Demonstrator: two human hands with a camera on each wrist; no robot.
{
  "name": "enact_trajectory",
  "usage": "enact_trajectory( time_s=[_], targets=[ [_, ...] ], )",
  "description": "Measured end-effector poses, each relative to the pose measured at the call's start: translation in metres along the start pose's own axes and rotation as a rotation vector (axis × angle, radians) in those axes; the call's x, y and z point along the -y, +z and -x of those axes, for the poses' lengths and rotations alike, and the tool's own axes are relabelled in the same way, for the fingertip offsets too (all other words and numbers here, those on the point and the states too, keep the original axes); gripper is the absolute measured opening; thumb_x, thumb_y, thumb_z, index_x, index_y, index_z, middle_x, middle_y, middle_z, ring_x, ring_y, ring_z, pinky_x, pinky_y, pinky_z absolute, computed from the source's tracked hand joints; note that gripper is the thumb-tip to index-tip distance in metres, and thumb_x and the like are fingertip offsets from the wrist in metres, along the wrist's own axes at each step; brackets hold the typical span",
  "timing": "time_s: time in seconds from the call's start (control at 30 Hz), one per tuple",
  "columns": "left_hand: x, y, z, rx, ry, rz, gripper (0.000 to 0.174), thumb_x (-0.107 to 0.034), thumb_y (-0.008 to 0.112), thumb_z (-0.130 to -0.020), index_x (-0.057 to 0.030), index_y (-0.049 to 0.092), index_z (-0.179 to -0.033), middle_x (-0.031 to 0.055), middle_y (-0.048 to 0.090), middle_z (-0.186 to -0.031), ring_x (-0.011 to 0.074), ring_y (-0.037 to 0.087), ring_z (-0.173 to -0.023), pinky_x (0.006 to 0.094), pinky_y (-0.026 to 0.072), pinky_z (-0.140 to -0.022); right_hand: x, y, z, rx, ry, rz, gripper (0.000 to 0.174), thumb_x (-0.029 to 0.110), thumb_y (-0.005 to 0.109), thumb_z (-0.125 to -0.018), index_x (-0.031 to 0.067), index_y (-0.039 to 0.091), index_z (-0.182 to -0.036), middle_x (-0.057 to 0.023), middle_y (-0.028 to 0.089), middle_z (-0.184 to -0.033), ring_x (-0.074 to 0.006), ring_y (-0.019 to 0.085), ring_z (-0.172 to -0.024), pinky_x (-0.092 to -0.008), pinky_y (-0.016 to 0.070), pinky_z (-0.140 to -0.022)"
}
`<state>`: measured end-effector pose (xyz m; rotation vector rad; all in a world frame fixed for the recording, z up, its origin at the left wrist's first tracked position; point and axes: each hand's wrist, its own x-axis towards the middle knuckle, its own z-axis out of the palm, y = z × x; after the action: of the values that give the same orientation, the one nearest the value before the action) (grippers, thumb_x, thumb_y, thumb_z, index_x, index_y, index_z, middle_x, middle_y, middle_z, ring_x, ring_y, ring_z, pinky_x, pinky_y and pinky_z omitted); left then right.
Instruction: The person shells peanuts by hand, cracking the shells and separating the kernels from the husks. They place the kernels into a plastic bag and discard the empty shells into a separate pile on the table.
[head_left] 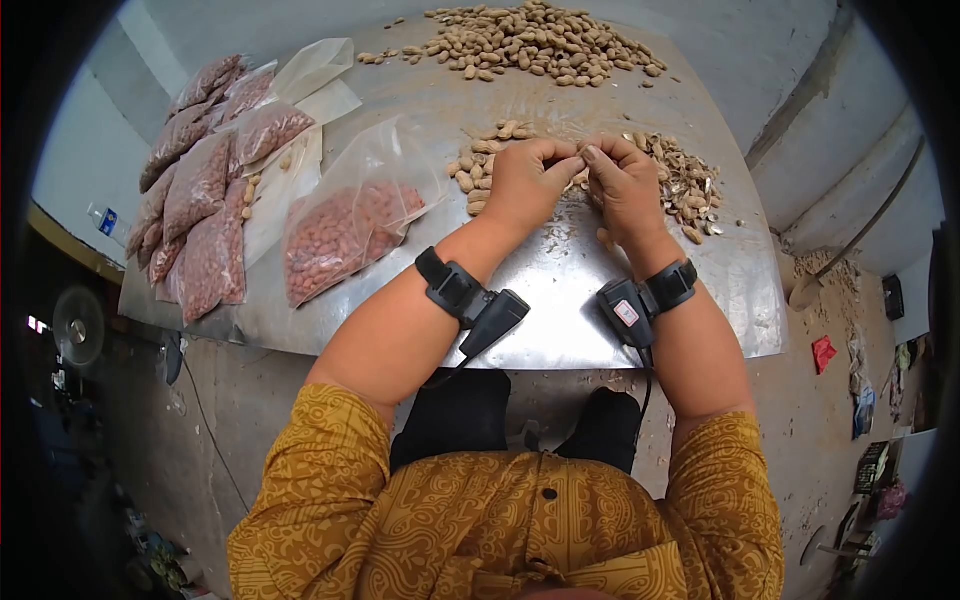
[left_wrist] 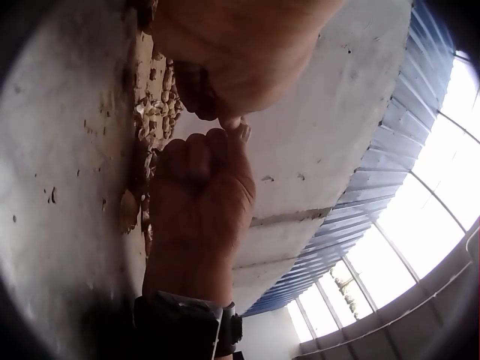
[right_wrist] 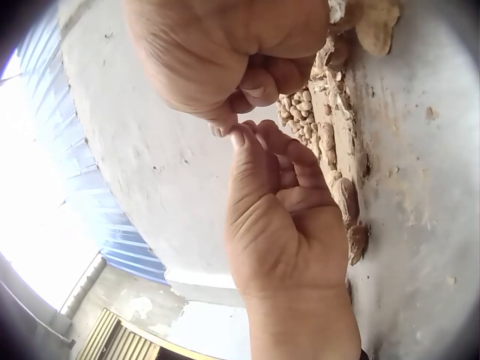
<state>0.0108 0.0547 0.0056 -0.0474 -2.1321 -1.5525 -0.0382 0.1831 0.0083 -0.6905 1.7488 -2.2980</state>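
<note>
Over the near peanut heap, my left hand (head_left: 525, 185) and right hand (head_left: 628, 190) meet fingertip to fingertip. Both thumbs and forefingers pinch a small tan peanut (left_wrist: 244, 132), mostly hidden by the fingertips; the other fingers curl inward. To the left of the hands lie unshelled peanuts (head_left: 474, 175). Broken shells and peanuts (head_left: 690, 185) spread to the right, past my right hand. A single peanut (head_left: 604, 238) shows beside the heel of my right hand.
A large heap of unshelled peanuts (head_left: 540, 45) sits at the table's far side. An open clear bag of red kernels (head_left: 345, 245) stands left of my left forearm. Several filled bags (head_left: 200, 180) are piled at the left edge. Shell crumbs dot the metal table (head_left: 560, 320).
</note>
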Motion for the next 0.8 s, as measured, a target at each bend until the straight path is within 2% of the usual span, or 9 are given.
enact_trajectory(
  time_s=[0.13,0.33,0.43,0.53,0.63,0.73,0.8],
  targets=[
    [0.006,0.001,-0.002,0.011,-0.042,0.144,0.016,-0.012,0.065,-0.081,0.0017,0.065,-0.089,0.0034,0.064,-0.077,0.0064,0.055,-0.066,0.0194,0.0429,-0.058,-0.003,0.0,0.0,-0.005,0.029,-0.103,0.013,0.011,0.06,-0.084,0.0002,0.062,-0.091,-0.0005,0.056,-0.071,-0.0034,0.041,-0.052,-0.0168,0.032,-0.046],
    [0.003,0.005,-0.001,0.041,-0.245,0.631,0.013,-0.01,0.063,-0.082,0.0004,0.063,-0.089,0.0015,0.062,-0.077,0.0055,0.051,-0.062,0.0189,0.0412,-0.054,-0.009,0.002,-0.001,0.011,0.069,-0.407,0.012,0.008,0.056,-0.087,-0.0003,0.058,-0.095,-0.0042,0.055,-0.071,-0.006,0.041,-0.048,-0.0187,0.0323,-0.044],
    [0.009,0.007,-0.002,0.032,-0.24,0.699,0.015,-0.01,0.063,-0.083,0.0003,0.063,-0.093,0.0025,0.063,-0.081,0.0059,0.054,-0.066,0.0189,0.0428,-0.056,-0.01,0.003,-0.001,0.036,0.106,-0.545,0.012,0.007,0.054,-0.088,0.0006,0.057,-0.098,-0.0046,0.055,-0.074,-0.0064,0.041,-0.048,-0.0193,0.0318,-0.044],
    [0.006,0.012,-0.002,-0.059,-0.183,0.603,0.017,-0.01,0.063,-0.083,0.0016,0.063,-0.095,0.0043,0.064,-0.082,0.0079,0.057,-0.071,0.0193,0.0449,-0.061,-0.011,0.002,-0.003,0.055,0.151,-0.623,0.013,0.006,0.051,-0.09,0.0015,0.056,-0.101,-0.0046,0.054,-0.076,-0.0068,0.04,-0.049,-0.0201,0.0309,-0.045],
    [0.011,0.011,-0.004,-0.032,-0.034,0.381,0.018,-0.009,0.062,-0.083,0.0014,0.064,-0.097,0.006,0.065,-0.086,0.0106,0.059,-0.076,0.0209,0.0465,-0.067,-0.01,0.002,-0.003,0.054,0.196,-0.669,0.016,0.007,0.046,-0.092,0.0018,0.055,-0.103,-0.0044,0.053,-0.077,-0.0075,0.039,-0.05,-0.021,0.0296,-0.046],
    [0.012,0.008,-0.005,-0.072,0.198,0.052,0.018,-0.006,0.061,-0.08,-0.0017,0.066,-0.097,0.0067,0.064,-0.088,0.0131,0.059,-0.077,0.0234,0.0465,-0.071,-0.012,0.001,-0.005,0.072,0.224,-0.708,0.019,0.01,0.042,-0.092,0.0013,0.055,-0.104,-0.0041,0.052,-0.075,-0.0083,0.038,-0.05,-0.0217,0.0284,-0.047],
    [0.007,0.007,-0.003,-0.07,0.208,-0.006,0.018,-0.006,0.061,-0.079,-0.0048,0.067,-0.096,0.0069,0.063,-0.087,0.0141,0.059,-0.078,0.0248,0.0461,-0.071,-0.016,-0.002,-0.007,0.094,0.237,-0.749,0.021,0.011,0.041,-0.092,0.001,0.055,-0.102,-0.0039,0.051,-0.073,-0.0087,0.037,-0.049,-0.0222,0.0279,-0.047]
  ],
)
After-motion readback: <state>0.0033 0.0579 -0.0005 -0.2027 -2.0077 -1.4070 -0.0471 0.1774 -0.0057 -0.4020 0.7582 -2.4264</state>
